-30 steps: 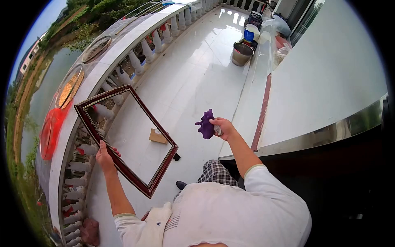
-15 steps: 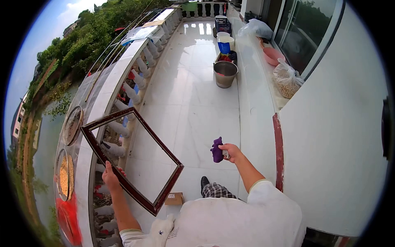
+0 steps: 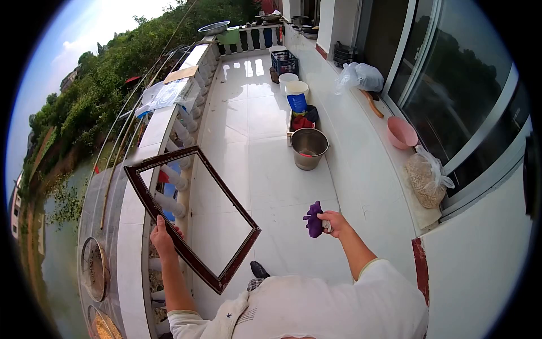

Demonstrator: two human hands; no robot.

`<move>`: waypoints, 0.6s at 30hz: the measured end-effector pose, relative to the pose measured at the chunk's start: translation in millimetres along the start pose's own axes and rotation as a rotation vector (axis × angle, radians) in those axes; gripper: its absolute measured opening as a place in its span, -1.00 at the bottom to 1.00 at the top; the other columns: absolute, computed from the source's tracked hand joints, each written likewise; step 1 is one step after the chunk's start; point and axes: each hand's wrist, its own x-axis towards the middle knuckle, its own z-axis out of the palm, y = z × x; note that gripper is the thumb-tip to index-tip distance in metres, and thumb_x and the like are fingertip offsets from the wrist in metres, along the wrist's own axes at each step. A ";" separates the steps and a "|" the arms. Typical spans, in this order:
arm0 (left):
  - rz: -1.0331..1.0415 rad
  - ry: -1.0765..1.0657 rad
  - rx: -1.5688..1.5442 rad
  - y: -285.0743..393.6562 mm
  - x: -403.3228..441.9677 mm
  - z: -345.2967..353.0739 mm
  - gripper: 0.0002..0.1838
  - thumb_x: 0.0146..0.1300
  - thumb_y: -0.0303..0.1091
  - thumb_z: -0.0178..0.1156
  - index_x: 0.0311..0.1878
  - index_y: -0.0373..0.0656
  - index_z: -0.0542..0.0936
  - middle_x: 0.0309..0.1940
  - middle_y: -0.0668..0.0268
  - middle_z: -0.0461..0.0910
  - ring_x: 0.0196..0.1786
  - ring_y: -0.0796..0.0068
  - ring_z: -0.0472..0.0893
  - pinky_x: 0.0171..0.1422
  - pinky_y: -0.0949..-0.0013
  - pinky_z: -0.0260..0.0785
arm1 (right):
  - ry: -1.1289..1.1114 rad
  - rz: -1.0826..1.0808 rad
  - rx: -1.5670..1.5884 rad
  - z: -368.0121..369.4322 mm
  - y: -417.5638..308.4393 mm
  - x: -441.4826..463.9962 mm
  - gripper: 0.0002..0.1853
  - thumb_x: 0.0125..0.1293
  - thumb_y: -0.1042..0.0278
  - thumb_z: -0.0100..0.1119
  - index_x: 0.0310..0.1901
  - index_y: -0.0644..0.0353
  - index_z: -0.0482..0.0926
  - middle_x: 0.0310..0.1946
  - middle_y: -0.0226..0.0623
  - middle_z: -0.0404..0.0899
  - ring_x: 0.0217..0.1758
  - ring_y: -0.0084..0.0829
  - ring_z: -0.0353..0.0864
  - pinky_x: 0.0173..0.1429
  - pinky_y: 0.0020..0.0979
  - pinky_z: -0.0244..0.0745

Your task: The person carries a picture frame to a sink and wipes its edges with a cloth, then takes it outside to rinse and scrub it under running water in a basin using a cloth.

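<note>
My left hand grips the long near-left side of a dark reddish-brown rectangular frame, its thumb on top. The frame is tilted in the air beside the balustrade, and the floor shows through its middle. My right hand is closed on a bunched purple glove with a pale cuff, held out over the floor. Nothing else touches either hand.
A white balustrade runs along the left, with round trays outside it. Ahead by the right wall stand a steel bucket, white tubs and a dark crate. The right ledge holds a pink basin and a filled plastic bag.
I have moved forward along the balcony; the bucket and ledge items are nearer, and a shoe has shifted left. The frame and the glove stay in my hands.
</note>
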 end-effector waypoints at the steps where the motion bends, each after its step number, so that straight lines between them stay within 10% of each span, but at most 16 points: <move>1: -0.033 -0.041 0.003 -5.8 43.1 18.3 -0.49 0.33 0.07 0.11 -0.52 -0.21 0.38 -0.69 0.25 0.44 -0.71 0.44 0.47 -0.67 0.39 0.36 | 0.045 0.019 0.009 4.4 -9.1 18.0 -0.80 0.19 0.33 0.27 -0.20 0.16 0.51 -0.35 -0.38 0.60 -0.40 -0.51 0.58 -0.44 -0.45 0.39; 18: -0.195 -0.157 0.153 -45.3 611.9 408.4 -0.51 0.32 0.07 0.12 -0.45 -0.23 0.41 -0.66 0.22 0.46 -0.70 0.37 0.48 -0.64 0.32 0.40 | 0.197 0.052 0.167 83.8 -289.2 509.9 -0.79 0.15 0.29 0.31 -0.21 0.11 0.52 -0.42 -0.45 0.57 -0.49 -0.57 0.50 -0.50 -0.46 0.35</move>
